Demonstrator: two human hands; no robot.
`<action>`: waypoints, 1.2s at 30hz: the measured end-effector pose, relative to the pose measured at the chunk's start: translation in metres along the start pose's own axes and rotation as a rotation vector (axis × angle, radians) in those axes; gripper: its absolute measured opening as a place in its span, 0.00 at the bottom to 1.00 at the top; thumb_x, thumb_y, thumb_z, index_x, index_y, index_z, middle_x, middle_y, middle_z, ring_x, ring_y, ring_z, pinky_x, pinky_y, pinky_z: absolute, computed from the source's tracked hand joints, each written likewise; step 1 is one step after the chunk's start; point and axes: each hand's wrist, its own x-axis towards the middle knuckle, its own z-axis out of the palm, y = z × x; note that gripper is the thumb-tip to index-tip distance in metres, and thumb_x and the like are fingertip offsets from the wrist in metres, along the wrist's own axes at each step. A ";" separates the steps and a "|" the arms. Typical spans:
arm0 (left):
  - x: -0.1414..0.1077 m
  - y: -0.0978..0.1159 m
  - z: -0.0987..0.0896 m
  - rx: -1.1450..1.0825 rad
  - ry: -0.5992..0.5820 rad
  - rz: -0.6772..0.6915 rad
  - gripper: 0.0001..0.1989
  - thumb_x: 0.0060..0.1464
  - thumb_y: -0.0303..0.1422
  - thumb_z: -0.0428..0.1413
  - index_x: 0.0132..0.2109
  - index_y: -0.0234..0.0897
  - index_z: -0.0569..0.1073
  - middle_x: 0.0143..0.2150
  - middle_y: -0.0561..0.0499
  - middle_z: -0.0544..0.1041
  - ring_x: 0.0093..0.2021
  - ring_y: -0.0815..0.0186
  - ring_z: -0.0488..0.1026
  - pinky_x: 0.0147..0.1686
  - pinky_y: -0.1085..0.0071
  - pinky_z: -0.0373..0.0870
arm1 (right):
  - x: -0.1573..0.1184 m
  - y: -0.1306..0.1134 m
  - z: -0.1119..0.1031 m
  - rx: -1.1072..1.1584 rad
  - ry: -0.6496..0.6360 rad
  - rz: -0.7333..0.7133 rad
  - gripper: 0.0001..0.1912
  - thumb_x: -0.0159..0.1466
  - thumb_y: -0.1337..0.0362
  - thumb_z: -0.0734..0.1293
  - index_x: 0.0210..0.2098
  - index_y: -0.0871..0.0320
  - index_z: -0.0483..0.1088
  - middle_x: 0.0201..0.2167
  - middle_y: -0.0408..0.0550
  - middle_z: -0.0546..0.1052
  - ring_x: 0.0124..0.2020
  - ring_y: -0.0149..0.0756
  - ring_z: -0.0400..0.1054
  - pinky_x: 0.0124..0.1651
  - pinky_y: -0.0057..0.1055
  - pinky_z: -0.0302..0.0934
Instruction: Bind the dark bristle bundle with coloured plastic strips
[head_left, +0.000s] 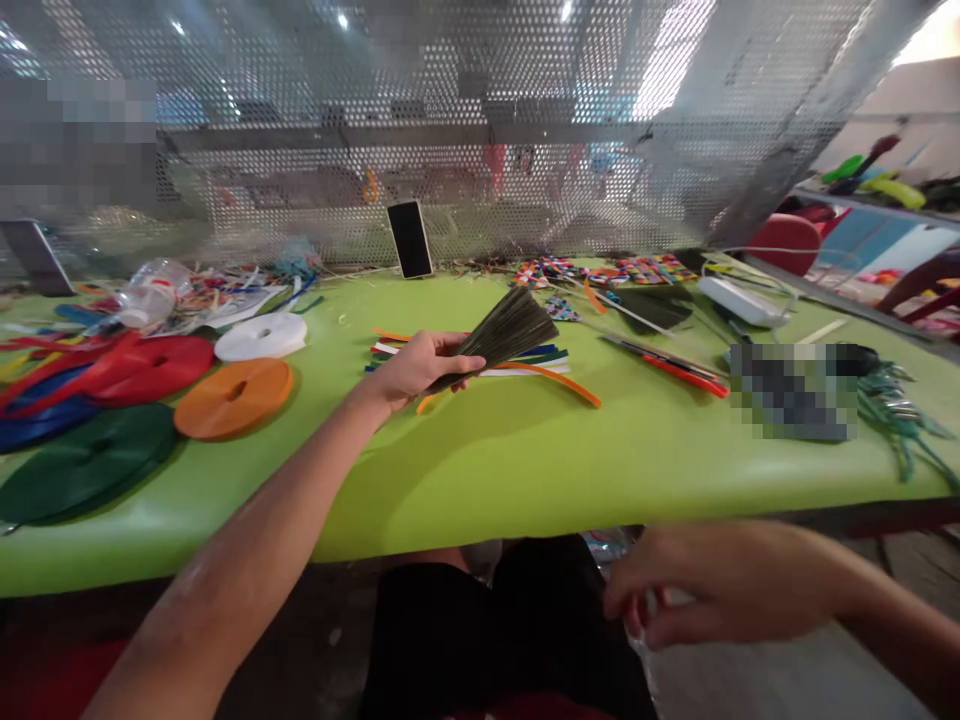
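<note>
One left hand (424, 372) is closed around one dark, fan-shaped bristle bundle (514, 328); the bundle's narrow end passes through the fingers, and its wide end spreads far and right of them. Beneath both, on the green bench (525, 480), lie several coloured strips (551, 354), too overlapped to count. Left of the hand are five strap rolls: one white roll (261, 336), one orange roll (234, 400), one red roll (169, 368), one green roll (94, 460) and one blue roll (45, 412). At the far side, one phone (410, 240) leans upright, and one clear plastic bottle (154, 292) lies farther left. One white power strip (742, 302) is at far right. One right hand (705, 585) is off the bench's near edge, fingers bent and blurred; whether it holds anything, I cannot tell.
</note>
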 end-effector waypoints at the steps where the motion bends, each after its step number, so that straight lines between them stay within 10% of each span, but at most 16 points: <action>1: 0.000 -0.001 0.000 0.006 0.008 -0.001 0.11 0.46 0.34 0.65 0.35 0.32 0.78 0.24 0.53 0.72 0.21 0.74 0.65 0.22 0.77 0.62 | 0.006 -0.007 -0.024 0.083 -0.055 -0.053 0.11 0.63 0.65 0.66 0.41 0.47 0.79 0.34 0.43 0.83 0.36 0.31 0.77 0.39 0.23 0.68; 3: -0.001 -0.002 -0.002 0.024 0.046 0.018 0.11 0.47 0.35 0.65 0.36 0.32 0.78 0.26 0.52 0.73 0.23 0.74 0.66 0.23 0.77 0.63 | 0.028 -0.007 -0.068 0.153 0.039 -0.105 0.10 0.65 0.61 0.63 0.37 0.55 0.77 0.28 0.46 0.80 0.28 0.31 0.75 0.31 0.25 0.67; 6: -0.001 -0.003 -0.007 0.053 0.134 0.081 0.12 0.46 0.35 0.65 0.36 0.32 0.77 0.29 0.51 0.75 0.26 0.73 0.69 0.25 0.77 0.65 | 0.077 0.008 -0.117 0.269 0.523 -0.042 0.11 0.62 0.57 0.66 0.33 0.59 0.71 0.21 0.44 0.75 0.19 0.29 0.68 0.18 0.24 0.58; 10: -0.002 -0.002 -0.013 0.053 0.209 0.115 0.12 0.44 0.36 0.66 0.32 0.32 0.74 0.26 0.52 0.72 0.25 0.72 0.69 0.25 0.76 0.65 | 0.132 0.018 -0.146 0.590 0.587 -0.198 0.16 0.58 0.54 0.71 0.28 0.60 0.68 0.21 0.44 0.74 0.17 0.24 0.65 0.17 0.22 0.54; 21: 0.000 -0.004 -0.016 0.212 0.299 0.130 0.12 0.48 0.40 0.63 0.30 0.34 0.76 0.22 0.54 0.71 0.22 0.72 0.65 0.22 0.75 0.60 | 0.150 0.030 -0.130 0.695 0.709 -0.326 0.13 0.55 0.58 0.73 0.32 0.61 0.70 0.18 0.40 0.71 0.17 0.24 0.63 0.19 0.23 0.54; 36: -0.002 -0.009 -0.025 0.582 0.457 0.317 0.12 0.55 0.41 0.58 0.35 0.37 0.79 0.35 0.48 0.81 0.36 0.62 0.75 0.38 0.70 0.68 | 0.154 0.042 -0.129 0.648 0.435 -0.354 0.17 0.56 0.60 0.72 0.41 0.65 0.72 0.19 0.43 0.77 0.19 0.27 0.68 0.23 0.25 0.59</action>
